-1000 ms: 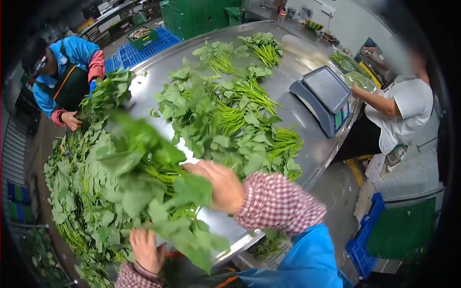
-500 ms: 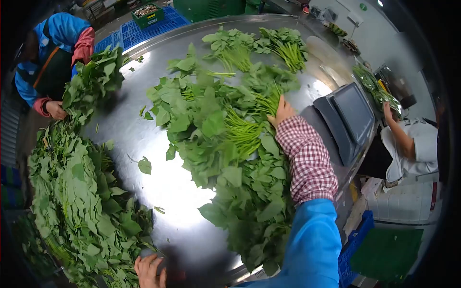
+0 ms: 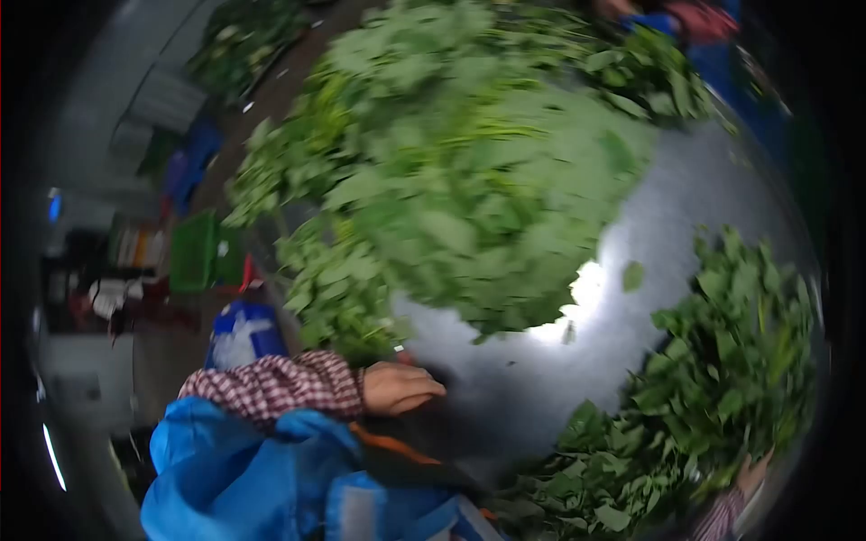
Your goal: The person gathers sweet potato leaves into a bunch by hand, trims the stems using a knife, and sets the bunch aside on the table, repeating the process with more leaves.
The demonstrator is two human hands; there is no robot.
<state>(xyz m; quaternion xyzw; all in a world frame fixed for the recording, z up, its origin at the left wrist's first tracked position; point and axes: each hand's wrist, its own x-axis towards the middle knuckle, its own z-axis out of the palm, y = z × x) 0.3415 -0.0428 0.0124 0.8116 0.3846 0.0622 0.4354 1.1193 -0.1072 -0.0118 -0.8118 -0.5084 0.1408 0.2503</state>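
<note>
Right hand [image 3: 754, 472] at dark-green leafy bunches [image 3: 726, 338] on grey metal surface [image 3: 514, 388]; cannot tell whether grip is clamped. Left hand [image 3: 401, 389] near large pale-green leafy heap [image 3: 487, 212], grip likewise unclear. Gap presumably keeps greens separate.

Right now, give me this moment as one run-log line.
left hand: over metal table, seemingly empty | right hand: at right-side greens, grip unclear | leafy pile: on table | view: blurred

the head-worn camera looks down, close above the greens [image 3: 487, 194] and metal table [image 3: 505, 397].
</note>
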